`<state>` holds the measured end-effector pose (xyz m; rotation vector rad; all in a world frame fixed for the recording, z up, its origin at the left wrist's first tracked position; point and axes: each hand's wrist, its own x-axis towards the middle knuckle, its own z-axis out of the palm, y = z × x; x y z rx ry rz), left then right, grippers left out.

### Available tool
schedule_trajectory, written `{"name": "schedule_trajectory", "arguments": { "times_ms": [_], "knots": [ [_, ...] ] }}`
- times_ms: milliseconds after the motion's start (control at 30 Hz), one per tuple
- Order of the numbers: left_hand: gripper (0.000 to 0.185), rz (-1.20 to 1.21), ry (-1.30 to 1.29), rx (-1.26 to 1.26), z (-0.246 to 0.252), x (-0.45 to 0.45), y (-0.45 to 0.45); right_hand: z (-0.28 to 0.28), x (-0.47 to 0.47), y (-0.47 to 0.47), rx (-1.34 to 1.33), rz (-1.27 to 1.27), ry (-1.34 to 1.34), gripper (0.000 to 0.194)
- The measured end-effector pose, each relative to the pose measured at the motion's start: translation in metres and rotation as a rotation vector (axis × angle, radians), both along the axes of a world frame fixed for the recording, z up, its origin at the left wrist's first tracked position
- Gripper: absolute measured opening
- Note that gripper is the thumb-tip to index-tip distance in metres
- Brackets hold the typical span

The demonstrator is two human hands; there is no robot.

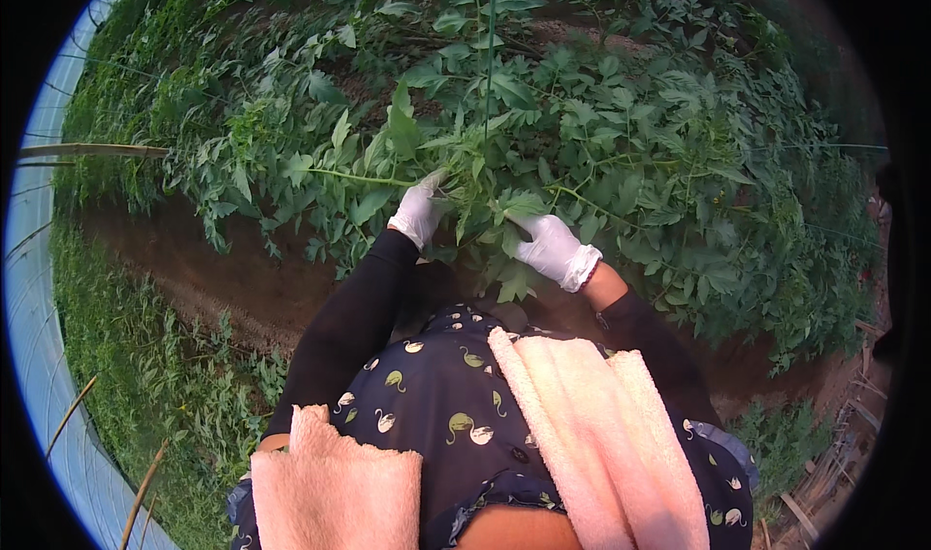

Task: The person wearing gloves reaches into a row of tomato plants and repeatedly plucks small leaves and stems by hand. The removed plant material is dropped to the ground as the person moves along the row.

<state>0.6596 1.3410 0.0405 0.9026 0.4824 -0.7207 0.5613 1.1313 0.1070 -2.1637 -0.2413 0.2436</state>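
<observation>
My left hand (422, 209), in a white glove, reaches into the top of a tomato plant (473, 179), its fingers among the stems and partly hidden by leaves. On the other side of the same plant, my right hand (550, 248), also gloved in white, has its fingertips at a leaf stalk; leaves cover part of them. Whether either hand grips a stem cannot be told. A green string (491, 62) runs upright to the plant between the hands. A long green stalk (356, 177) extends left from beside my left hand.
Dense tomato foliage (676, 179) spreads ahead and to both sides. A bare soil path (240, 295) crosses at the left, with more plants (182, 383) beyond it. A bamboo pole (94, 150) juts in near the plastic sheeting (36, 259). Dry sticks (800, 513) lie at lower right.
</observation>
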Motion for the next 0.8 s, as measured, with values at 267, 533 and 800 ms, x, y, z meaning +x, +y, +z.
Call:
{"name": "schedule_trajectory", "arguments": {
  "times_ms": [267,533,800],
  "knots": [
    [0.034,-0.337,-0.233,0.166,-0.019,0.011,0.019,-0.019,0.002,0.053,0.672,-0.403,0.221,0.053],
    [0.036,-0.368,-0.039,0.026,-0.015,0.036,0.034,0.011,-0.009,0.095,0.996,-0.218,0.842,0.030],
    [0.056,-0.988,-0.312,0.007,0.039,0.028,0.100,0.044,-0.076,0.099,1.103,-1.108,0.159,0.031]
  ]
}}
